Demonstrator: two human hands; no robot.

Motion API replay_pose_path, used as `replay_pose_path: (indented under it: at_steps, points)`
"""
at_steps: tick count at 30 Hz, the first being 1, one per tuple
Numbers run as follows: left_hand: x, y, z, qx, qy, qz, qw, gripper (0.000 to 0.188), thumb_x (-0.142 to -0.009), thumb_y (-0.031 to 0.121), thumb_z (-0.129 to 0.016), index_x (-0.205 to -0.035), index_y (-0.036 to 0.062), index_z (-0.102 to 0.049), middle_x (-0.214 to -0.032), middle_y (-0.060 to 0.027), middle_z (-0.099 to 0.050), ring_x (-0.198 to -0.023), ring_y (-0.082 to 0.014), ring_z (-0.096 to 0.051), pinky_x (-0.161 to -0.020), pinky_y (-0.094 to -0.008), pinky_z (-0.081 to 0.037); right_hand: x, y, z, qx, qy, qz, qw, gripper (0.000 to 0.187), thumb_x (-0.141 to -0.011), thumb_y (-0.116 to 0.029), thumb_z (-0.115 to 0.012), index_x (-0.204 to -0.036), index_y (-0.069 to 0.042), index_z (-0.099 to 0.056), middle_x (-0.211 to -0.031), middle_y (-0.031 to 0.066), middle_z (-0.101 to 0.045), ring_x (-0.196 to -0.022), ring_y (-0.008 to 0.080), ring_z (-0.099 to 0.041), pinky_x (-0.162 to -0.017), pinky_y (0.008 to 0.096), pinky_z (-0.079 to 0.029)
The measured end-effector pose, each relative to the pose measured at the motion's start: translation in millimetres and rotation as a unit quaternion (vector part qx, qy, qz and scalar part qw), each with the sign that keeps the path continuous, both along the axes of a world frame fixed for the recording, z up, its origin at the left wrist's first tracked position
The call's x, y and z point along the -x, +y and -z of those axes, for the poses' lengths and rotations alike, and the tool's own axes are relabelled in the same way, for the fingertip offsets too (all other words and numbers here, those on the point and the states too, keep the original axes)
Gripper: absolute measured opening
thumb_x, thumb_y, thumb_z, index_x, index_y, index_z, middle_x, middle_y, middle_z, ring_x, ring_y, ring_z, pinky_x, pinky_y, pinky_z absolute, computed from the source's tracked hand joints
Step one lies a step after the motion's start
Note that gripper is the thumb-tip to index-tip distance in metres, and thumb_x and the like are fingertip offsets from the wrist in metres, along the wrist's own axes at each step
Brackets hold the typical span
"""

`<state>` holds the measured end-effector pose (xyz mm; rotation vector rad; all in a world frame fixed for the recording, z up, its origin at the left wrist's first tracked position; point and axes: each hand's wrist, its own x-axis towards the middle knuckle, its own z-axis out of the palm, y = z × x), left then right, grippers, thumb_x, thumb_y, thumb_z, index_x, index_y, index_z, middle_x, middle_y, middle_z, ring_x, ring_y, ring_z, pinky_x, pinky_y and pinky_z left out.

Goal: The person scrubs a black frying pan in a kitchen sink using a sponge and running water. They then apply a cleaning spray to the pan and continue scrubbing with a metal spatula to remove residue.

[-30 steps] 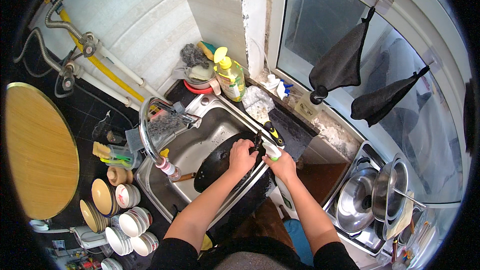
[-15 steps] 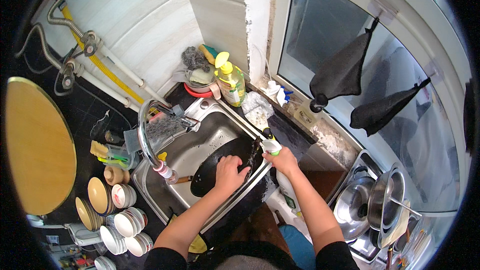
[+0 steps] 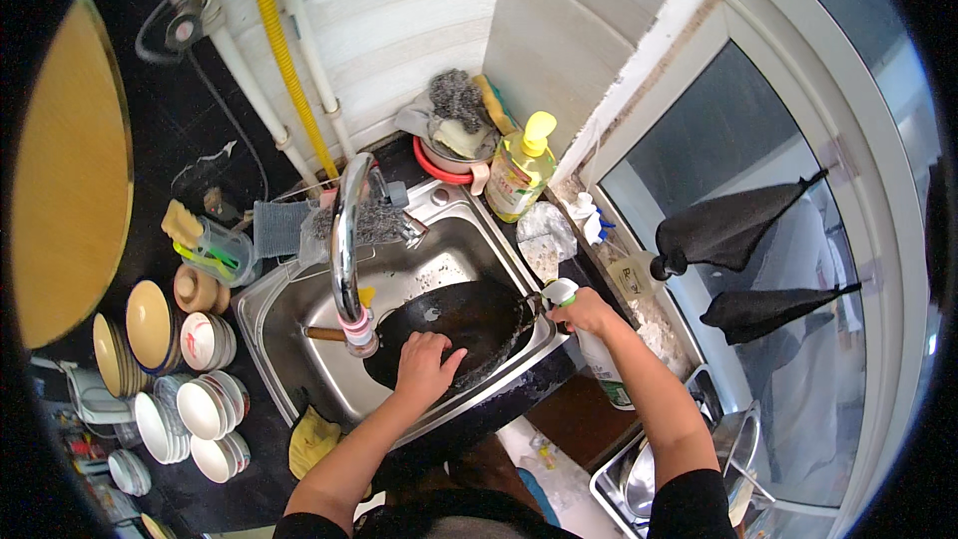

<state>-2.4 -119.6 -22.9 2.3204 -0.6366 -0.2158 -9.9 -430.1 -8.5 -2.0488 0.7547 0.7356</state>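
1. Black pan (image 3: 489, 319) lies inside the steel sink (image 3: 299, 367), its right side near the rim.
2. Left hand (image 3: 427, 367), fingers loosely spread, is over the pan's near side, gripping nothing; whether it touches is unclear.
3. Right hand (image 3: 587, 311) is wrapped around the neck of a white spray bottle (image 3: 601, 357).
4. Spraying well probably means aiming into the pan, left fingers clear of the nozzle.
5. Faucet (image 3: 344, 240) crowds the pan's left edge; a detergent bottle (image 3: 517, 180) stands behind, stacked bowls (image 3: 208, 409) left on the surface (image 3: 264, 489).
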Motion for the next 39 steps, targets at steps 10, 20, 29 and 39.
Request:
replay_pose_path:
  at_steps: [10,20,29,39]
  points:
    - [3,7,15,0.032,0.012,-0.022,0.999,0.025,-0.081,0.027,-0.065,-0.076,0.0027,-0.059,-0.08,-0.0131,-0.06,-0.083,-0.0316,-0.053,-0.075,-0.0417,-0.042,-27,12,-9,0.138,0.11,-0.152,0.973,0.038,-0.076,-0.039,-0.072,-0.087,-0.003,-0.068,-0.069,0.0083,-0.066,-0.064,0.0202,-0.065,-0.064,0.0343,-0.049]
    - [4,6,16,0.024,0.014,-0.013,1.0,0.025,-0.081,0.027,-0.064,-0.076,0.0032,-0.06,-0.08,-0.0121,-0.059,-0.084,-0.0312,-0.053,-0.076,-0.042,-0.042,-22,1,13,0.128,0.097,-0.148,0.976,0.042,-0.074,-0.043,-0.072,-0.083,-0.003,-0.068,-0.068,0.0084,-0.066,-0.062,0.0207,-0.064,-0.062,0.0349,-0.049]
    - [6,5,23,0.019,0.006,-0.013,1.0,0.025,-0.082,0.027,-0.063,-0.076,0.0033,-0.059,-0.08,-0.0117,-0.059,-0.085,-0.0309,-0.053,-0.076,-0.0416,-0.042,-16,24,-26,0.124,0.067,-0.141,0.98,0.04,-0.074,-0.041,-0.073,-0.088,-0.004,-0.067,-0.07,0.0089,-0.066,-0.06,0.0205,-0.062,-0.061,0.0346,-0.047]
    - [7,6,23,0.006,0.004,-0.019,1.0,0.025,-0.083,0.027,-0.061,-0.075,0.0033,-0.06,-0.081,-0.0119,-0.059,-0.085,-0.0308,-0.052,-0.076,-0.0416,-0.042,-3,36,-27,0.112,0.024,-0.127,0.985,0.033,-0.075,-0.032,-0.074,-0.083,-0.001,-0.065,-0.07,0.0074,-0.064,-0.054,0.016,-0.059,-0.058,0.0311,-0.048]
